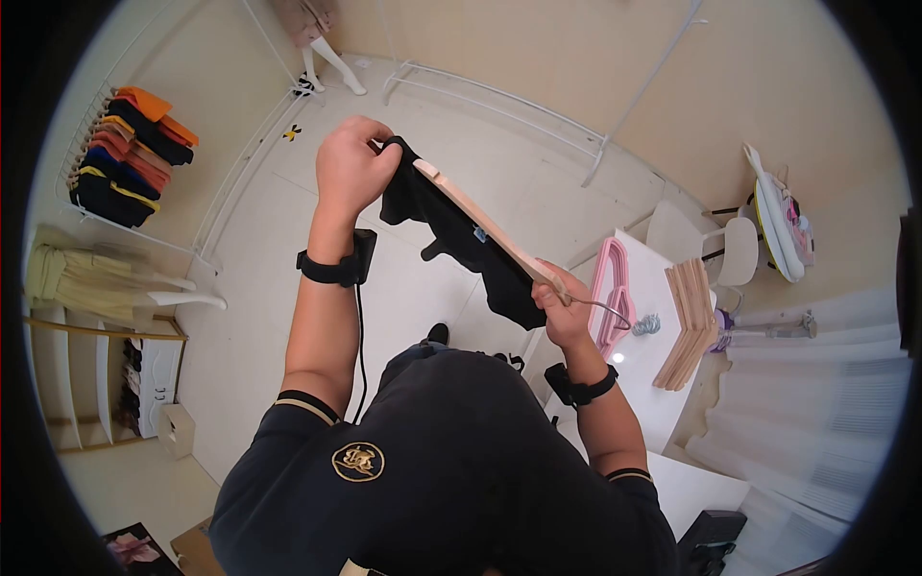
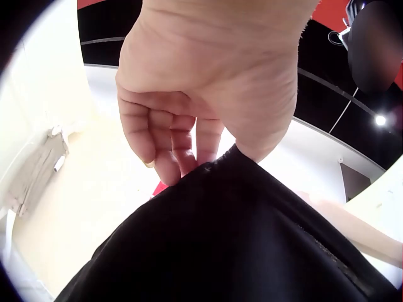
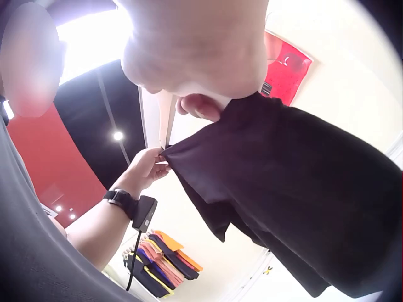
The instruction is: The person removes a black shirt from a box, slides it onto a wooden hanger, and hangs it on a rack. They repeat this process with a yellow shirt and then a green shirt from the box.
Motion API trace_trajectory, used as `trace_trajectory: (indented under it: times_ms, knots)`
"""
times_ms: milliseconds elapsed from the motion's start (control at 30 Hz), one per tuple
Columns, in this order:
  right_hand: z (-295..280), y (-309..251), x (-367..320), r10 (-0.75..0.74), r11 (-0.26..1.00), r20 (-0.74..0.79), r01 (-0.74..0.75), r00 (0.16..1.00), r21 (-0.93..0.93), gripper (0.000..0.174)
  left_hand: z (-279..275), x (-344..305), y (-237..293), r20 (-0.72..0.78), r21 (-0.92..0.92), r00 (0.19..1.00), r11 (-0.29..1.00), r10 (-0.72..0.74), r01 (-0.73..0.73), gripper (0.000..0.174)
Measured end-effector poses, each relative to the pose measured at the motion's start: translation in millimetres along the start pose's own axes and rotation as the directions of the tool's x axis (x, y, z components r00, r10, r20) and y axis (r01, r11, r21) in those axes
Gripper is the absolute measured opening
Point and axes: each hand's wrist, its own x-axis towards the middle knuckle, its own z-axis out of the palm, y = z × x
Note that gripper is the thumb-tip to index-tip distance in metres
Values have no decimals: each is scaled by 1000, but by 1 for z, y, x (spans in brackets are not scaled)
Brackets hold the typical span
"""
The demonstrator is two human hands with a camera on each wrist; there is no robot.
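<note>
A black garment [image 1: 461,230] hangs between the two hands, with a pale wooden hanger [image 1: 490,227] lying along its upper edge. The left hand [image 1: 357,161] pinches one end of the cloth beside the hanger's tip; in the left wrist view the left hand [image 2: 208,82] holds the black cloth [image 2: 208,233] between thumb and fingers. At the hook end, the right hand [image 1: 565,305] grips the hanger and the cloth together, the metal hook sticking out past it. In the right wrist view the right hand [image 3: 198,56] is above the draped cloth [image 3: 283,182], its fingers partly hidden.
At the right, a white table [image 1: 648,389] bears pink hangers [image 1: 607,288] and a stack of wooden hangers [image 1: 687,322]. Behind it stands a white chair [image 1: 735,252]. Folded-looking colourful clothes [image 1: 130,158] hang on a rack at the left, above a shelf unit [image 1: 91,384].
</note>
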Motion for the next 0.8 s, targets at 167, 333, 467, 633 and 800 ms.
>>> trace_trajectory:
  times_ms: [167, 333, 467, 633, 800]
  knots:
    - [7, -17, 10, 118, 978, 102, -98, 988, -187, 32, 15, -12, 15, 28, 29, 992, 992, 124, -125, 11]
    - [21, -31, 19, 14, 874, 129, 50, 992, -483, 31, 33, -38, 46, 416, -1, 900, 989, 134, -147, 20]
    - [11, -37, 18, 226, 945, 22, -213, 974, -248, 30, 13, -32, 30, 473, -294, 832, 942, 289, -160, 52]
    - [-8, -32, 14, 381, 918, 10, -379, 925, 119, 36, 11, -37, 0, 369, -232, 898, 960, 238, -159, 44]
    - [-10, -35, 17, 379, 925, -34, -378, 925, 39, 37, 28, -53, -14, 343, -105, 898, 961, 275, -254, 43]
